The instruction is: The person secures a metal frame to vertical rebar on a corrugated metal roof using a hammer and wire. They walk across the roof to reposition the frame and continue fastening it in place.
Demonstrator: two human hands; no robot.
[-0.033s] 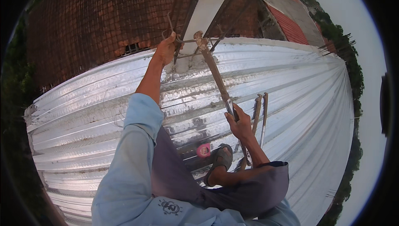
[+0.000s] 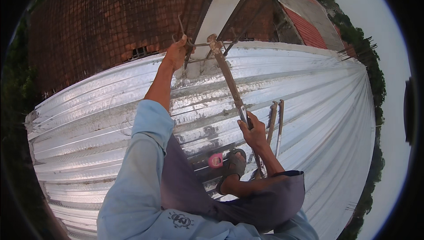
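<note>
My left hand [image 2: 176, 54] is closed around a thin, bent steel rod [image 2: 201, 44] beside an upright dark rebar [image 2: 207, 2]. A hooked rod end sticks up above the fingers. My right hand [image 2: 253, 131] grips the lower shaft of a long, rusty rebar bending bar [image 2: 228, 77]. At its far end, the bar's head meets the steel rod, right of my left hand. Several upright rebars surround a white pipe [image 2: 222, 7], and the bent rod crosses in front of it. Just how the head catches the rod is too small to tell.
Shiny corrugated metal roofing [image 2: 318, 90] lies underfoot. Two more long bars [image 2: 279, 125] rest right of my right hand. A pink tape measure [image 2: 215, 160] lies beside my sandalled foot [image 2: 233, 166]. Past the roof edge is a brown tiled roof [image 2: 97, 24].
</note>
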